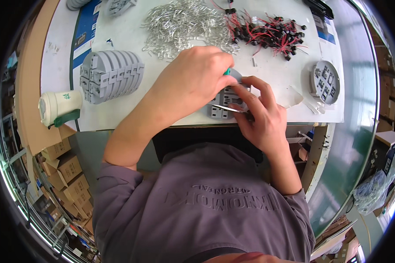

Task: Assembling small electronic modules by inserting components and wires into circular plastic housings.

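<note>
A grey round plastic housing with slots (219, 112) lies at the table's front edge, partly covered by both hands. My left hand (199, 68) reaches over it from the left, fingers curled and pressed together. A small green piece (227, 71) shows at its fingertips; its kind is hidden. My right hand (263, 111) is closed on metal tweezers (224, 108), held nearly flat, with the tips pointing left across the housing. The right index finger and thumb are close to the left fingertips. Whether the tweezers touch the housing, I cannot tell.
Beyond my hands lie a heap of silvery metal clips (184, 26) and a pile of black parts with red wires (272, 35). Stacked grey housings (112, 76) and a cream cup (59, 107) stand left. Another grey housing (325, 82) sits right, near clear plastic scraps (294, 97).
</note>
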A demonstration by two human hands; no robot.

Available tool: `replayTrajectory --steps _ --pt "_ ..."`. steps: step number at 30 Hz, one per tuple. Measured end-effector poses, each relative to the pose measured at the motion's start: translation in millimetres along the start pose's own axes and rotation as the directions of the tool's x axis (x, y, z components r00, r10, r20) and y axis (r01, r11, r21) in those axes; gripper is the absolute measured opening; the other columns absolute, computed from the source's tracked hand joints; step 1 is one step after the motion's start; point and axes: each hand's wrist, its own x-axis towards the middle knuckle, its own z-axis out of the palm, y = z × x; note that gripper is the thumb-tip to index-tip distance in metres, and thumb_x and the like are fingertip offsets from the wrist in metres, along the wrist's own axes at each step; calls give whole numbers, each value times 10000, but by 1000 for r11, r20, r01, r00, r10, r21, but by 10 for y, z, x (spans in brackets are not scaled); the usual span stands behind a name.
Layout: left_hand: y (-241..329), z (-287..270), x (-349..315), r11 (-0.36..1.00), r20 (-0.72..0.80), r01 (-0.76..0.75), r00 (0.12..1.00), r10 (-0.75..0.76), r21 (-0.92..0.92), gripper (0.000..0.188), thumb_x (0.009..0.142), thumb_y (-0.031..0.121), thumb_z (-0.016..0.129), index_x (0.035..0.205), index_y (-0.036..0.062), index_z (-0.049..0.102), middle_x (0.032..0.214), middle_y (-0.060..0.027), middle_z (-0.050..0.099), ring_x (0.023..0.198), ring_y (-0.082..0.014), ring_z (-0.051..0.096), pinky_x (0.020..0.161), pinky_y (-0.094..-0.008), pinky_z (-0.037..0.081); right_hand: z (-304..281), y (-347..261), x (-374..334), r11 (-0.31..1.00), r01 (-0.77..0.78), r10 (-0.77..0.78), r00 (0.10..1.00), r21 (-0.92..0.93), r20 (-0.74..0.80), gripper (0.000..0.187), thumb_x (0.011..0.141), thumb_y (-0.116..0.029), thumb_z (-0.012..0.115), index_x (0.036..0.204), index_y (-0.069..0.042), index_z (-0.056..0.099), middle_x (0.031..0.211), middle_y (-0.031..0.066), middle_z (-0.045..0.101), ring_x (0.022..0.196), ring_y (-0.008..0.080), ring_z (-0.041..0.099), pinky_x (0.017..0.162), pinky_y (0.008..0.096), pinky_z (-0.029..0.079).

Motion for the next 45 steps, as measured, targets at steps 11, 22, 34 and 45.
replayTrajectory --steps 11,22,34,45 --pt "-34 145 -101 999 -34 34 999 -35 -28 280 835 149 904 1045 15 777 918 -54 694 700 -203 570 679 -341 490 -285 493 419 953 -302 294 895 30 -334 215 874 -15 837 1081 -61 802 1147 82 748 675 149 572 591 260 453" --pt "24 346 -226 998 -471 -52 880 65 41 308 832 210 897 1109 127 792 1038 5 670 925 -201 624 897 -361 527 -556 221 370 843 -504 528 843 187 -105 224 839 21 856 1052 -18 799 881 13 704 663 109 489 638 235 404" --pt "149 27 -360 966 -342 -258 906 248 17 271 788 143 938 1041 114 845 941 27 718 849 -146 602 883 -313 480 -459 -184 223 916 -41 85 992 399 -94 265 843 81 853 1086 -8 798 926 11 734 653 88 501 594 239 399" --pt "273 208 -554 916 -399 -162 917 1 -368 142 833 20 854 957 86 830 723 47 633 661 -137 514 710 -271 442 -233 -305 7 446 -216 356 933 869 50 234 893 127 780 1102 23 782 1165 93 729 741 120 593 638 246 473"
